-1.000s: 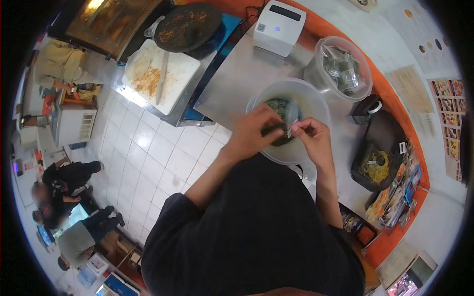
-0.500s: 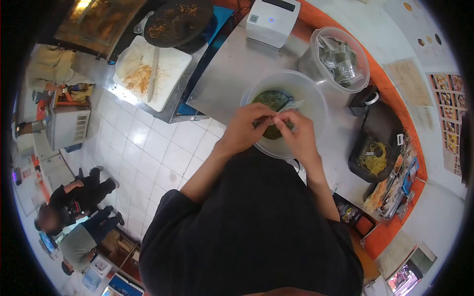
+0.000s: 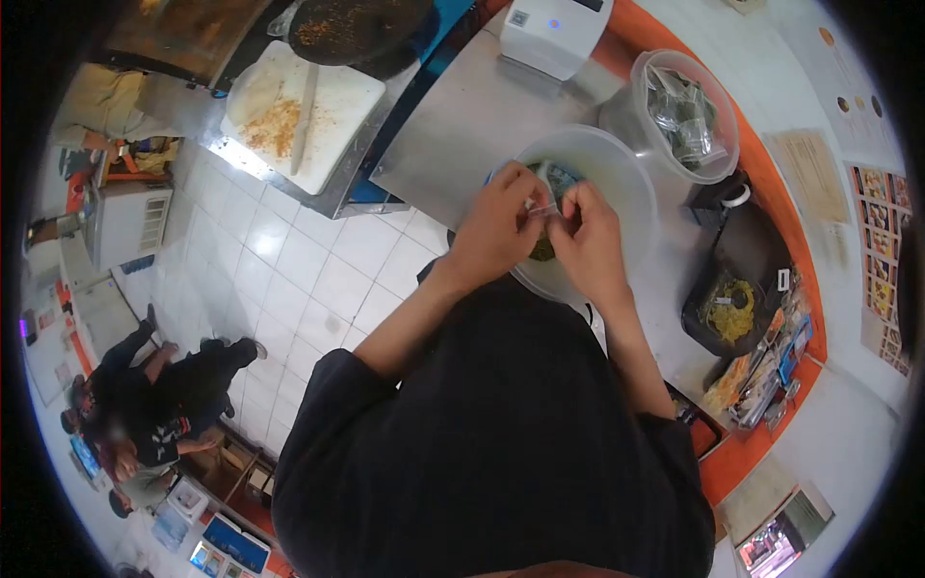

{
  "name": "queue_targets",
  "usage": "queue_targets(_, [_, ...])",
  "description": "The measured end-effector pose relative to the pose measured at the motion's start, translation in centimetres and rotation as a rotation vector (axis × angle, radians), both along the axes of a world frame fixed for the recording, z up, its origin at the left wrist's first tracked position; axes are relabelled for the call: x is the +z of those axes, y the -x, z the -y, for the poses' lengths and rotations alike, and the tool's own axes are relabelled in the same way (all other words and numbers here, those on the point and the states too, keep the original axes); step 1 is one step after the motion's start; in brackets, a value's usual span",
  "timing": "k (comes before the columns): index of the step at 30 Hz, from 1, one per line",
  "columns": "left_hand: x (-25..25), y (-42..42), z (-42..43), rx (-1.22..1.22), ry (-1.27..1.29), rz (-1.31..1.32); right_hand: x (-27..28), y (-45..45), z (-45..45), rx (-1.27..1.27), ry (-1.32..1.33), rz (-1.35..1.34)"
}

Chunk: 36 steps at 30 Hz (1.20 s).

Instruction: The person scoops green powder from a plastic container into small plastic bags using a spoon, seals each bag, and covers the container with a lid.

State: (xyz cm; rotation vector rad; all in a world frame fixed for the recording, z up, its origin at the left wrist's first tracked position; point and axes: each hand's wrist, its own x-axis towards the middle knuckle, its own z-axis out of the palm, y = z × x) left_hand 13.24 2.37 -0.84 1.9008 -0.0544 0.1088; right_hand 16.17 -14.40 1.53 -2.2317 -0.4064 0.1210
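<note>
A small clear plastic bag (image 3: 547, 209) is stretched between my two hands above a large translucent tub. My left hand (image 3: 496, 227) pinches one side of it, thumb and fingers pressed together. Its other side is pinched in my right hand (image 3: 589, 243). Inside the round tub (image 3: 638, 197) lies a dark green, wet-looking mass (image 3: 543, 249), partly covered by my hands. Something bluish (image 3: 561, 177) shows just beyond my fingers in the tub, too small to name.
A second tub (image 3: 631, 101) with several filled plastic packets stands behind, near a white boxy device (image 3: 551, 40). At right is a black tray (image 3: 761, 246) with yellow-green food. A cutting board (image 3: 339, 120) with a knife and crumbs lies at left. People (image 3: 159, 385) stand across the tiled floor.
My hands have shifted slightly up, and the bag is now spread between them. The view has moved a little. At lower left, the people have changed position.
</note>
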Motion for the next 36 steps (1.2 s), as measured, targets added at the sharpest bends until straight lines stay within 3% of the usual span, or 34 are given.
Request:
queue_targets(2, [0.3, -0.1, -1.0, 0.051, 0.056, 0.051, -0.2, -0.2, 0.0, 0.044, -0.164, -0.086])
queue_targets(6, [1.7, -0.4, -3.3, -0.188, 0.05, 0.165, -0.4, -2.1, -0.3, 0.023, -0.374, -0.367])
queue_targets(9, [2.5, 0.1, -3.9, -0.186, 0.134, 0.145, 0.8, -4.4, -0.8, 0.135, -0.496, -0.639])
queue_targets(12, [0.4, 0.7, -5.1, -0.039, 0.044, 0.192, 0.0, -6.4, -1.5, 0.336, -0.561, -0.781])
queue_targets(15, [0.0, 1.2, -7.9, 0.139, -0.035, 0.21, -5.2, -9.7, -0.6, 0.499, -0.193, -0.83])
queue_targets(18, [-0.1, 2.0, -9.0, 0.199, -0.005, 0.196, -15.6, -9.6, 1.4, 0.742, 0.697, 0.042])
queue_targets(21, [-0.7, 2.7, -9.3, 0.166, 0.003, 0.147, -19.2, -9.2, 2.4, 0.933, 0.962, 0.33])
queue_targets(24, [-1.3, 3.0, -9.5, 0.103, 0.013, 0.098, -20.2, -9.5, 3.0, 1.022, 0.902, 0.27])
queue_targets(26, [-1.3, 3.1, -9.9, 0.043, 0.027, 0.038, -18.9, -9.6, 2.9, 0.943, 1.008, -0.07])
queue_targets(27, [-1.3, 3.3, -10.0, -0.05, 0.079, -0.042, -16.9, -9.6, 2.6, 0.892, 1.054, -0.242])
queue_targets(30, [-0.6, 3.3, -10.1, -0.331, 0.216, -0.262, -9.1, -8.9, 3.2, 0.644, 0.848, -0.263])
queue_targets(33, [-1.3, 3.0, -8.7, -0.505, 0.186, -0.263, -11.4, -7.6, 5.9, 0.419, 0.946, -0.144])
queue_targets(36, [-1.9, 2.3, -7.8, -0.559, 0.143, -0.176, -14.2, -5.9, 6.4, 0.607, 0.816, -0.296])
